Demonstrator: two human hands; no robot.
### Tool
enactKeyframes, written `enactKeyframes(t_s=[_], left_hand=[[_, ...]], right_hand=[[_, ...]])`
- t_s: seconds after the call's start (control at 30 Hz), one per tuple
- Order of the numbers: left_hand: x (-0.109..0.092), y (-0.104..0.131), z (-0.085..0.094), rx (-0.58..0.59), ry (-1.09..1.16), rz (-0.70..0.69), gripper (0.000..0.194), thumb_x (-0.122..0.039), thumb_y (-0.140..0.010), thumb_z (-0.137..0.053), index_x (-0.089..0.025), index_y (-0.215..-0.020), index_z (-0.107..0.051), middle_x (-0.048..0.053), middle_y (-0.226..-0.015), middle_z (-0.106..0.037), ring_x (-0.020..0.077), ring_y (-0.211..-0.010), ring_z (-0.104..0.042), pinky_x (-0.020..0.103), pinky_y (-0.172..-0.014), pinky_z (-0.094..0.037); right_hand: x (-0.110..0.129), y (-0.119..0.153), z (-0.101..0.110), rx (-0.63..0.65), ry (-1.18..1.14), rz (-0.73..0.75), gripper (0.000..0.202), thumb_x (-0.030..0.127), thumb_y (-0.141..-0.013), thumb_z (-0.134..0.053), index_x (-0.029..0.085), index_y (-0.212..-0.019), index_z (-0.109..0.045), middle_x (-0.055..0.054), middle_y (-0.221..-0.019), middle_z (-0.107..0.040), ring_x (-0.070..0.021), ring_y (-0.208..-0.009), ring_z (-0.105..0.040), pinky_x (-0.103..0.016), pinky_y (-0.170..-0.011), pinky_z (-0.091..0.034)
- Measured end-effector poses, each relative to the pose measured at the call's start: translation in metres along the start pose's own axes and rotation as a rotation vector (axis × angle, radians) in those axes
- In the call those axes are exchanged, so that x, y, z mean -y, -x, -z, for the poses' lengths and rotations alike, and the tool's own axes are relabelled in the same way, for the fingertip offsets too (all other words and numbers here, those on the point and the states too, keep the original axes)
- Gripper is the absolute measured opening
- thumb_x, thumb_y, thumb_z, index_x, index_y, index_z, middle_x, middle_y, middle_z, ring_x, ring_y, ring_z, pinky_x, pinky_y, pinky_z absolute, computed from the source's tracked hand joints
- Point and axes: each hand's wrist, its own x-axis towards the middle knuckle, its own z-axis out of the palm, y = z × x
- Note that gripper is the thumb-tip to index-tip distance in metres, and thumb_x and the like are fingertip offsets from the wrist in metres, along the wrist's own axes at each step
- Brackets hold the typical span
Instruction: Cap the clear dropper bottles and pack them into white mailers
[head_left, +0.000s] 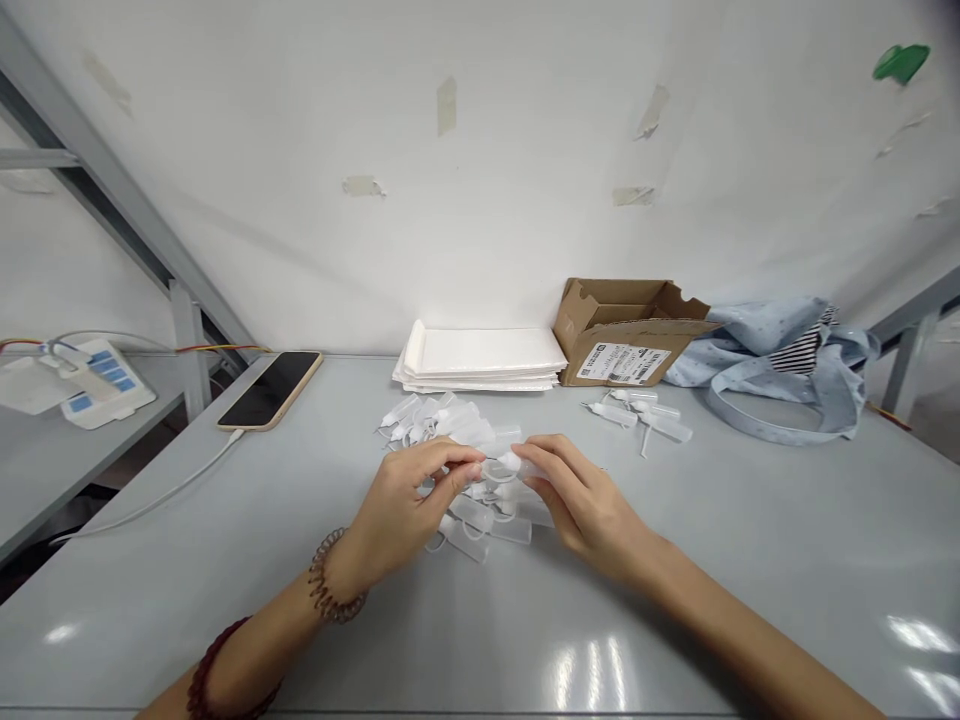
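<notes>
My right hand [581,495] holds a small translucent white squeeze bottle [531,468] with a narrow tip, pinched between thumb and fingers. The tip points left. A thin looped strap [498,472] runs from the bottle's neck toward my left hand [416,490], whose thumb and forefinger are pinched together on its far end. Those fingertips hide what sits at that end. Behind the hands lies a pile of similar bottles [431,420], and several more bottles [469,535] lie beneath and in front of them on the grey table [300,580].
At the back stand a stack of white padded envelopes [480,355] and an open cardboard box [630,345]. A few separate bottles [660,420] lie before the box. Light blue cloth [780,370] rests at right. A phone [271,392] with a white cable [172,495] lies at left.
</notes>
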Motion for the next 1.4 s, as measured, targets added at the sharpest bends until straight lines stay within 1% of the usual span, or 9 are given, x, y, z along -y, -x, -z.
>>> enactKeyframes(t_s=[0.23,0.43,0.67,0.9,1.07,1.23,1.33,1.4], left_hand=[[0.002,0.001,-0.001,0.001,-0.013,-0.027,0.011,-0.014,-0.086,-0.058,-0.017,-0.088,-0.068,-0.001,-0.076,-0.069,0.0092,-0.067,-0.060,0.018,-0.063,-0.045],[0.001,0.001,-0.002,-0.002,-0.018,-0.044,0.011,-0.014,-0.086,-0.058,-0.015,-0.087,-0.068,0.001,-0.075,-0.069,0.0100,-0.067,-0.060,0.018,-0.062,-0.046],[0.004,0.001,-0.003,0.006,-0.024,-0.082,0.012,-0.012,-0.086,-0.056,-0.013,-0.088,-0.068,0.002,-0.073,-0.068,0.0108,-0.066,-0.060,0.020,-0.061,-0.046],[0.008,0.004,-0.007,0.007,-0.054,-0.154,0.015,-0.007,-0.086,-0.055,-0.012,-0.091,-0.068,0.004,-0.077,-0.068,0.0110,-0.069,-0.061,0.020,-0.063,-0.048],[0.008,0.004,-0.009,-0.025,-0.093,-0.204,0.015,-0.005,-0.085,-0.055,-0.011,-0.091,-0.067,0.004,-0.077,-0.068,0.0108,-0.070,-0.061,0.020,-0.065,-0.049],[0.010,0.007,-0.011,-0.035,-0.160,-0.275,0.014,-0.004,-0.085,-0.055,-0.011,-0.092,-0.065,0.006,-0.080,-0.069,0.0126,-0.075,-0.063,0.022,-0.070,-0.051],[0.013,0.009,-0.013,-0.038,-0.179,-0.308,0.015,-0.004,-0.085,-0.054,-0.011,-0.093,-0.065,0.006,-0.082,-0.069,0.0138,-0.078,-0.064,0.023,-0.072,-0.052],[0.013,0.009,-0.015,-0.038,-0.176,-0.304,0.016,-0.004,-0.085,-0.053,-0.012,-0.093,-0.064,0.006,-0.082,-0.069,0.0139,-0.077,-0.064,0.024,-0.072,-0.052]], right_hand=[[0.004,0.000,0.001,0.031,-0.010,0.024,0.033,0.006,-0.091,-0.040,0.015,-0.122,-0.043,-0.014,-0.100,-0.057,-0.0189,-0.088,-0.059,-0.030,-0.070,-0.054],[0.005,0.000,0.000,0.042,0.016,0.022,0.032,0.004,-0.089,-0.040,0.011,-0.120,-0.047,-0.015,-0.098,-0.059,-0.0197,-0.086,-0.060,-0.031,-0.068,-0.053],[0.002,0.003,0.000,0.035,0.076,0.030,0.045,-0.006,-0.080,-0.037,0.012,-0.120,-0.048,-0.015,-0.099,-0.059,-0.0190,-0.084,-0.060,-0.031,-0.067,-0.053],[0.000,0.003,0.004,-0.019,0.176,0.099,0.056,-0.011,-0.072,-0.031,0.015,-0.119,-0.050,-0.013,-0.097,-0.059,-0.0160,-0.079,-0.056,-0.029,-0.063,-0.052],[0.002,0.003,0.002,-0.030,0.149,0.107,0.052,-0.010,-0.076,-0.033,0.013,-0.119,-0.050,-0.014,-0.097,-0.060,-0.0167,-0.078,-0.053,-0.029,-0.063,-0.051],[0.006,0.004,-0.001,-0.033,0.127,0.118,0.045,-0.009,-0.080,-0.036,0.008,-0.118,-0.051,-0.016,-0.096,-0.061,-0.0178,-0.077,-0.051,-0.030,-0.064,-0.049],[0.008,0.004,-0.001,-0.022,0.120,0.116,0.044,-0.008,-0.080,-0.036,0.007,-0.117,-0.052,-0.016,-0.096,-0.060,-0.0182,-0.077,-0.052,-0.030,-0.064,-0.049],[0.009,0.004,-0.002,-0.021,0.108,0.117,0.044,-0.007,-0.081,-0.035,0.008,-0.118,-0.052,-0.016,-0.095,-0.060,-0.0187,-0.077,-0.052,-0.031,-0.064,-0.050]])
